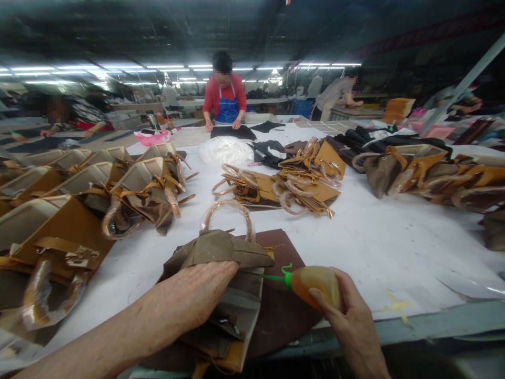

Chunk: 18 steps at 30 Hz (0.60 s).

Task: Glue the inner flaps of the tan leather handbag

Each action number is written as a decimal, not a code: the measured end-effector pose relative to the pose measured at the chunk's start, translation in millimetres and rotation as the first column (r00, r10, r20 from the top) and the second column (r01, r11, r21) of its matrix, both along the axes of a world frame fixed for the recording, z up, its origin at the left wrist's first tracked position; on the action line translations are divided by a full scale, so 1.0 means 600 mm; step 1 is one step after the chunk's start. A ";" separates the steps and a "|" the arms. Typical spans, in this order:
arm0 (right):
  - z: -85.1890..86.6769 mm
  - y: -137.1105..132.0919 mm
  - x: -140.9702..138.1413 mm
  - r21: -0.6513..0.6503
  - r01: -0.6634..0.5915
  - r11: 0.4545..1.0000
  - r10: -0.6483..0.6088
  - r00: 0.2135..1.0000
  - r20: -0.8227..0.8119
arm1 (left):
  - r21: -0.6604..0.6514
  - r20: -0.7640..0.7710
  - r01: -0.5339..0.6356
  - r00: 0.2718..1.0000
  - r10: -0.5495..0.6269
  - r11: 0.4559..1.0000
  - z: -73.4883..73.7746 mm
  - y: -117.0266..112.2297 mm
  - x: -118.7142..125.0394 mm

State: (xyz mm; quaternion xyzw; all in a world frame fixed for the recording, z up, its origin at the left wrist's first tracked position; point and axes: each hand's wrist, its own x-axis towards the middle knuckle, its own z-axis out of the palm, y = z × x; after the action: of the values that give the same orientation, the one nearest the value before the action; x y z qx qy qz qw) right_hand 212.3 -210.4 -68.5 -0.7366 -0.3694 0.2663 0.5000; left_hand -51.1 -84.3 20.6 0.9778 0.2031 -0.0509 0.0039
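In front of me a tan handbag (236,355) lies on a dark brown board (280,310), its wrapped ring handle (229,202) pointing away from me. My left hand (215,281) reaches under the bag's olive-brown lining (213,247), which covers the fingers. My right hand (351,305) is wrapped round a squeeze bottle (315,284) of amber liquid, probably glue. The bottle lies sideways, and its thin green nozzle (276,277) points left at the bag's edge. Whether the tip touches the bag I cannot tell.
Rows of tan handbags (74,226) stand at the left. More bags lie in a pile (292,184) beyond the board and at the right (434,171). A white plastic bag (226,151) sits farther back. Across the white-covered table (379,237) a co-worker (224,95) handles black pieces.
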 end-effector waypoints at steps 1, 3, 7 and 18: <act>-0.002 0.006 -0.001 0.001 0.007 1.000 -0.007 1.000 -0.003 | 0.006 0.009 0.003 1.000 -0.003 1.000 0.000 0.001 0.000; -0.008 0.017 -0.002 -0.007 0.004 1.000 -0.004 1.000 -0.004 | 0.002 0.043 -0.011 0.999 0.011 1.000 0.003 0.001 0.002; -0.012 0.016 0.000 -0.030 -0.020 0.999 0.019 1.000 -0.018 | -0.056 0.083 -0.013 0.996 0.018 0.998 0.008 0.000 0.002; -0.007 -0.017 0.003 -0.094 -0.076 0.993 0.070 0.995 -0.068 | -0.052 0.063 0.040 0.997 -0.037 0.998 0.000 -0.003 -0.007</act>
State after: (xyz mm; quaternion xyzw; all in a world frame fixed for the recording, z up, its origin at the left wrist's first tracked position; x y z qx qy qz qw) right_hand 214.0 -220.5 -72.4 -0.7370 -0.3666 0.3255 0.4653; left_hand -55.4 -85.9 20.4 0.9822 0.1825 -0.0260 0.0354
